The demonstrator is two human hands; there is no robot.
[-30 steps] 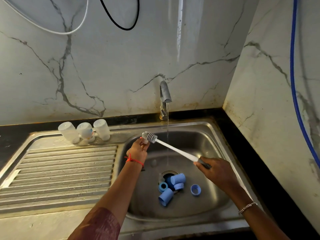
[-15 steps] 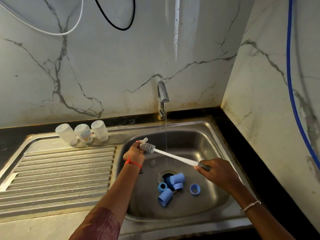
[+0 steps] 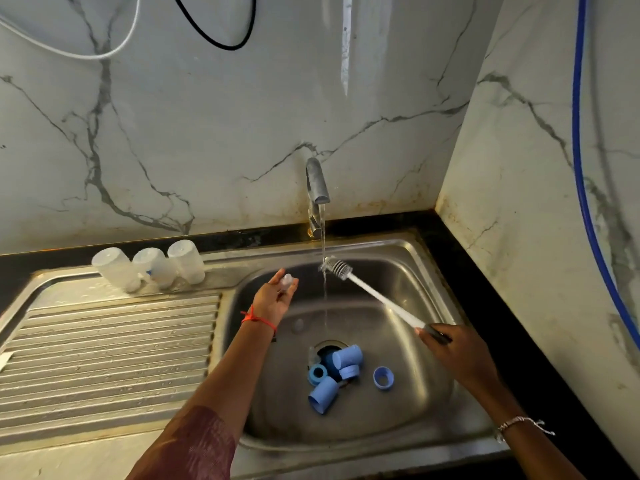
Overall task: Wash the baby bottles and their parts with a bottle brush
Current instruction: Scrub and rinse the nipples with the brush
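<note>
My left hand (image 3: 275, 296) holds a small clear teat (image 3: 287, 280) in its fingers above the left side of the sink basin (image 3: 408, 403). My right hand (image 3: 457, 355) grips the dark handle of a white bottle brush (image 3: 377, 296). The brush's grey head sits under the water running from the tap (image 3: 317, 188). Several blue caps and rings (image 3: 334, 375) lie around the drain. Three clear bottles (image 3: 152, 265) stand upside down on the drainboard's back edge.
A ribbed steel drainboard (image 3: 104, 358) lies left of the basin. Marble walls close in behind and on the right, with a black counter strip (image 3: 485, 271) between. A blue hose (image 3: 585, 188) runs down the right wall.
The brush head has come away from my left hand and swung right into the water stream. My left hand with the teat has opened out and stays left of the stream.
</note>
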